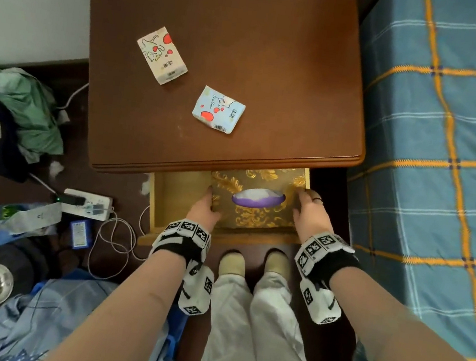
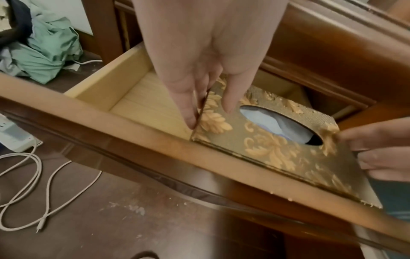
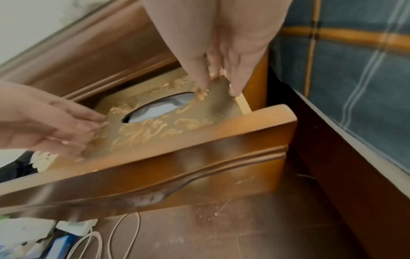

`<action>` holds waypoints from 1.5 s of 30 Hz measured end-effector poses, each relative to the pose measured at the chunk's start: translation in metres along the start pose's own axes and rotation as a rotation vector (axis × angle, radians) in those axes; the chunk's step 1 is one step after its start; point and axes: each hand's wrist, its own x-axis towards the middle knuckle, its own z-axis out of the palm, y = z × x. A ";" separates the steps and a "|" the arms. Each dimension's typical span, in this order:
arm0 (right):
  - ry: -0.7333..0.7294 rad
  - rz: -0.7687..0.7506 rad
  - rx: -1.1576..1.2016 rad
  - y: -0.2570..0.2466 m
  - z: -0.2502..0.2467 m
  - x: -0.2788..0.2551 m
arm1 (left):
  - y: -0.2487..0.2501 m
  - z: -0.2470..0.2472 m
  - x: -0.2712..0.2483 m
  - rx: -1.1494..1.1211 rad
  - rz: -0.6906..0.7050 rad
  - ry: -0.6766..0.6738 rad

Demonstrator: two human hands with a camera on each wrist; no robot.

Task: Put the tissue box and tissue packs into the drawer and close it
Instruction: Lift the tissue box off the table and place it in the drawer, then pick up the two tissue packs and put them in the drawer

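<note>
A gold patterned tissue box (image 1: 259, 218) lies in the right part of the open drawer (image 1: 153, 199) of the brown nightstand (image 1: 249, 44). My left hand (image 1: 208, 203) grips the box's left end, thumb on top and fingers down the side (image 2: 190, 119). My right hand (image 1: 307, 208) grips the right end against the drawer wall, which the right wrist view shows (image 3: 221, 84). Two tissue packs lie on the nightstand top: a white one with red hearts (image 1: 162, 55) and a light blue one (image 1: 218, 109).
Bare drawer floor (image 2: 150, 105) shows left of the box. A bed with a blue plaid sheet (image 1: 449, 149) stands close on the right. A power strip (image 1: 86, 203), cables and a clothes pile (image 1: 20, 107) lie on the floor at left. My feet (image 1: 252, 262) are below the drawer front.
</note>
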 end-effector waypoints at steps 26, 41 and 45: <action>0.231 -0.715 -0.343 -0.140 -0.104 -0.030 | 0.085 -0.094 -0.078 0.577 0.527 0.551; 0.017 -0.212 -0.117 -0.198 -0.089 0.029 | 0.151 -0.224 0.040 0.435 0.216 0.391; 0.064 -0.238 0.175 -0.206 -0.094 0.030 | 0.144 -0.231 0.036 0.463 0.103 0.306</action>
